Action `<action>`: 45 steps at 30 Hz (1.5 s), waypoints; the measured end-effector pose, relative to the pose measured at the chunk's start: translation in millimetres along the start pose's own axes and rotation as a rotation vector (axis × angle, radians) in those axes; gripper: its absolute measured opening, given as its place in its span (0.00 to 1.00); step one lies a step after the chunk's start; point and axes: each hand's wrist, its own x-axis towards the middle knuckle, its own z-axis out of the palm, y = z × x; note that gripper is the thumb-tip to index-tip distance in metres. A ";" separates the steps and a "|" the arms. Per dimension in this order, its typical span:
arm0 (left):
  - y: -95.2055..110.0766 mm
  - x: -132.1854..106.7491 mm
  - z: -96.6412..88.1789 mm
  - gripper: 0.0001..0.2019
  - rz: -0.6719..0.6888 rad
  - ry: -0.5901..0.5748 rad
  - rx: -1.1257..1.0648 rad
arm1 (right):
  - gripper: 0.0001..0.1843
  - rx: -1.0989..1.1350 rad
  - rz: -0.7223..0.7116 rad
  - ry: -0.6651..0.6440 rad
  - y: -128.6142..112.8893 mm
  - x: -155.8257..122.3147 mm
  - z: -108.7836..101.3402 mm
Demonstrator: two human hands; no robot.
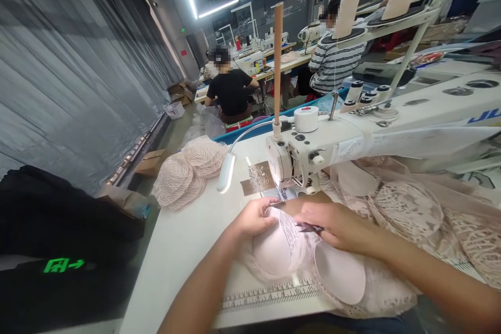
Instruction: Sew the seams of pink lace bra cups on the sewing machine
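Note:
A pale pink lace bra [291, 258] with two smooth cups lies on the white sewing table [188, 235] in front of the needle of a white sewing machine [313, 151]. My left hand [254, 217] pinches the lace edge at the top of the left cup. My right hand [332, 225] rests on the bra's middle, its fingers closed on a small dark tool [309, 227], perhaps snips, that I cannot make out clearly.
A stack of pink lace cups [188, 172] sits at the table's far left. More lace pieces [410, 203] pile up on the right under the machine arm. A ruler strip [270, 295] runs along the front edge. Two people [230, 88] sit at machines behind.

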 end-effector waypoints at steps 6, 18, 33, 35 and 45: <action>16.2 15.1 -9.2 0.22 0.074 0.099 0.255 | 0.16 -0.037 -0.025 -0.043 15.5 22.3 12.3; 22.6 -5.8 20.5 0.22 0.188 0.079 0.675 | 0.19 -0.076 0.049 0.028 24.5 17.9 32.7; -0.9 20.0 -0.5 0.26 0.414 -0.034 0.796 | 0.19 -0.080 0.140 0.055 25.4 20.0 41.5; -1.7 20.6 -2.0 0.26 0.420 -0.024 0.793 | 0.20 -0.075 0.115 0.050 25.5 19.1 40.8; 3.0 15.7 1.2 0.20 0.566 -0.001 0.835 | 0.19 -0.047 0.031 0.046 28.2 19.0 41.6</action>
